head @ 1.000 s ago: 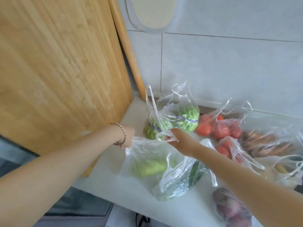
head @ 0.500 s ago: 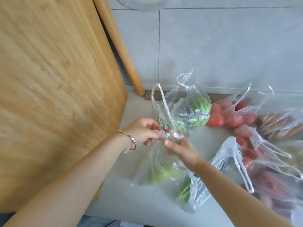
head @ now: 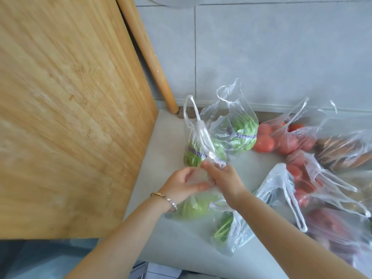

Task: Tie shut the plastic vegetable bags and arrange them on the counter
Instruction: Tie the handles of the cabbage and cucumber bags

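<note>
My left hand [head: 184, 185] and right hand [head: 225, 178] pinch the green-vegetable bag [head: 198, 205] handles; no readable labels.

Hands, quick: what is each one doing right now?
Left hand: closed on the neck of the bag of light green vegetables.
Right hand: closed on the same bag's twisted handles.

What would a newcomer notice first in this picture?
First the two hands in the middle: the right hand pinches the twisted handles of a clear bag of greens, and the left hand holds the plastic just below. Next, the big wooden board filling the left side. Then the bags of tomatoes along the tiled wall to the right.
</note>
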### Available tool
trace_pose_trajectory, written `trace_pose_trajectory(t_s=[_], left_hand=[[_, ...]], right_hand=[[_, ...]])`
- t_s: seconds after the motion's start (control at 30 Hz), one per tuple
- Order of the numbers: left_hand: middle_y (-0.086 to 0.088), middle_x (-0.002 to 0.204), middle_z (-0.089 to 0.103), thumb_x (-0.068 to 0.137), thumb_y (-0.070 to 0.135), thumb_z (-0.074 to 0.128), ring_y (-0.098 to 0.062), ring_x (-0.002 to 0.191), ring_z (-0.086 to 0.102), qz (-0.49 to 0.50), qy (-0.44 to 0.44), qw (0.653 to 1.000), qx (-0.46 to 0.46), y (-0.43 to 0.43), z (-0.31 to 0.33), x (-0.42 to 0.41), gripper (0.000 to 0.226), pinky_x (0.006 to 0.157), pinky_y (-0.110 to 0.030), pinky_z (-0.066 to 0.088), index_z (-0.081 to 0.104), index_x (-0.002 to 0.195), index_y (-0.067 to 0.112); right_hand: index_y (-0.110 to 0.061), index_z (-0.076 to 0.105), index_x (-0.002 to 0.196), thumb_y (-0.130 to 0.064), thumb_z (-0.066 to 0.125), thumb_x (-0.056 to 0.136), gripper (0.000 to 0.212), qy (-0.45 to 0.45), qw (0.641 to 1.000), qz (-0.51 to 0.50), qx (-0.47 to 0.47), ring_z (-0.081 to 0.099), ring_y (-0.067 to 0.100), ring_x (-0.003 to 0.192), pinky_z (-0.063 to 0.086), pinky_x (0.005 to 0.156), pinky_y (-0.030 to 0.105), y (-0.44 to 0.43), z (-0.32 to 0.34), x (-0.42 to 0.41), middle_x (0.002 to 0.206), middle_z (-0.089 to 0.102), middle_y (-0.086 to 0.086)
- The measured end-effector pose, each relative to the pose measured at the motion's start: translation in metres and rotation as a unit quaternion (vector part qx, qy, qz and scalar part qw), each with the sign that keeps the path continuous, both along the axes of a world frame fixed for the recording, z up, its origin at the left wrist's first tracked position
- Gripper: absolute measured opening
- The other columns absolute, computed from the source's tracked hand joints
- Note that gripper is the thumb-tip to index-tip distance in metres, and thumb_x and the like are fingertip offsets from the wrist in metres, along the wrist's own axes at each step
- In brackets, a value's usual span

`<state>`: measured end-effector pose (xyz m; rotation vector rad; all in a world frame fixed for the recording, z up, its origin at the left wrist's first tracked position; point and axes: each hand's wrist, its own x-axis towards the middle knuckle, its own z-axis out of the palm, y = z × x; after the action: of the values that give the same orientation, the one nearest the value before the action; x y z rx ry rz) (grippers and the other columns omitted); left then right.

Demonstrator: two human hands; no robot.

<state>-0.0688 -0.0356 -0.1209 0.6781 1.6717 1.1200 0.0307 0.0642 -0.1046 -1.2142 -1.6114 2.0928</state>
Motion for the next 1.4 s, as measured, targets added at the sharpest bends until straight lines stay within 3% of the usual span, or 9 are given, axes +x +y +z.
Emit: trace_pose_trajectory(t_s=[0.13, 0.4, 0.57, 0.8, 0.9, 0.93, 0.97, 1.0, 1.4], left_hand=[[0.017, 0.049, 0.057, 0.062, 0.042, 0.077, 0.004, 0.052, 0.053, 0.079, -0.008, 0.997, -0.007, 0.007, 0.001, 0.021, 0.031, 0.057, -0.013, 0.042, 0.053, 0.062, 0.023], [-0.003, 0.085, 0.074, 0.097, 0.029, 0.026, -0.019, 0.095, 0.065, 0.237, -0.397, 0.869, 0.178, 0.015, 0.008, 0.027, 0.049, 0.090, -0.044, 0.043, 0.060, 0.066, 0.012], [0.003, 0.040, 0.038, 0.097, 0.030, 0.032, -0.011, 0.035, 0.042, 0.394, -0.430, 0.795, 0.167, 0.013, 0.003, 0.022, 0.038, 0.057, -0.025, 0.046, 0.039, 0.063, 0.014], [0.009, 0.034, 0.033, 0.095, 0.050, 0.023, -0.003, 0.027, 0.021, 0.299, -0.253, 0.919, -0.050, 0.019, -0.009, 0.029, 0.056, 0.029, -0.014, 0.013, 0.052, 0.068, 0.010], [0.009, 0.035, 0.040, 0.094, 0.027, 0.044, 0.000, 0.029, 0.024, 0.264, -0.178, 0.946, -0.060, 0.020, -0.015, 0.036, 0.036, 0.031, -0.013, 0.017, 0.057, 0.066, 0.009], [0.009, 0.034, 0.041, 0.092, 0.021, 0.050, 0.000, 0.029, 0.026, 0.256, -0.168, 0.950, -0.061, 0.019, -0.017, 0.039, 0.028, 0.031, -0.012, 0.019, 0.057, 0.067, 0.009], [0.009, 0.034, 0.043, 0.090, 0.017, 0.055, 0.000, 0.029, 0.028, 0.252, -0.160, 0.952, -0.063, 0.019, -0.018, 0.042, 0.019, 0.032, -0.012, 0.021, 0.057, 0.072, 0.010], [0.009, 0.036, 0.046, 0.088, 0.014, 0.058, 0.000, 0.029, 0.031, 0.248, -0.149, 0.955, -0.070, 0.020, -0.020, 0.044, 0.010, 0.032, -0.013, 0.024, 0.058, 0.078, 0.011], [0.003, 0.045, 0.048, 0.083, 0.020, 0.063, -0.007, 0.037, 0.040, 0.285, -0.054, 0.947, -0.140, 0.026, -0.023, 0.039, 0.028, 0.039, -0.016, 0.032, 0.058, 0.056, 0.018]], right_hand=[[-0.011, 0.052, 0.068, -0.026, 0.051, 0.091, 0.027, -0.010, 0.998, -0.040, 0.036, 0.041, 0.005, 0.043, 0.042, 0.062, 0.024, 0.006, -0.005, 0.013, 0.042, 0.040, -0.012], [-0.012, 0.047, 0.058, -0.023, 0.033, 0.099, 0.045, 0.245, 0.875, -0.230, -0.349, 0.061, 0.009, 0.054, 0.050, 0.062, 0.015, 0.017, -0.012, 0.028, 0.051, 0.062, 0.002], [-0.017, 0.030, 0.058, -0.031, 0.032, 0.098, 0.043, 0.224, 0.848, -0.265, -0.401, 0.033, 0.010, 0.028, 0.043, 0.043, 0.023, 0.017, -0.018, 0.024, 0.032, 0.026, -0.005], [-0.001, 0.051, 0.085, -0.040, 0.028, 0.096, 0.048, -0.025, 0.910, -0.185, -0.369, 0.033, 0.014, 0.032, 0.028, 0.029, 0.017, 0.015, -0.057, 0.017, 0.041, 0.040, 0.006], [0.008, 0.059, 0.105, -0.013, 0.028, 0.098, 0.039, -0.127, 0.943, -0.170, -0.258, 0.035, 0.014, 0.038, 0.026, 0.029, 0.011, 0.008, -0.062, 0.013, 0.087, 0.065, 0.033], [0.004, 0.061, 0.096, -0.006, 0.029, 0.097, 0.033, -0.120, 0.948, -0.160, -0.247, 0.037, 0.011, 0.034, 0.026, 0.028, 0.010, 0.003, -0.060, 0.013, 0.135, 0.031, 0.034], [-0.003, 0.058, 0.083, -0.001, 0.032, 0.095, 0.029, -0.106, 0.955, -0.148, -0.235, 0.040, 0.009, 0.036, 0.031, 0.031, 0.012, -0.001, -0.058, 0.013, 0.057, 0.022, -0.009], [-0.010, 0.053, 0.073, 0.003, 0.037, 0.093, 0.029, -0.090, 0.963, -0.131, -0.217, 0.044, 0.010, 0.043, 0.039, 0.038, 0.015, -0.006, -0.057, 0.014, 0.067, 0.053, 0.015], [-0.009, 0.069, 0.079, -0.010, 0.063, 0.084, 0.007, 0.022, 0.995, -0.085, -0.040, 0.047, 0.006, 0.047, 0.040, 0.048, 0.015, -0.024, -0.045, 0.028, 0.052, 0.056, -0.004]])
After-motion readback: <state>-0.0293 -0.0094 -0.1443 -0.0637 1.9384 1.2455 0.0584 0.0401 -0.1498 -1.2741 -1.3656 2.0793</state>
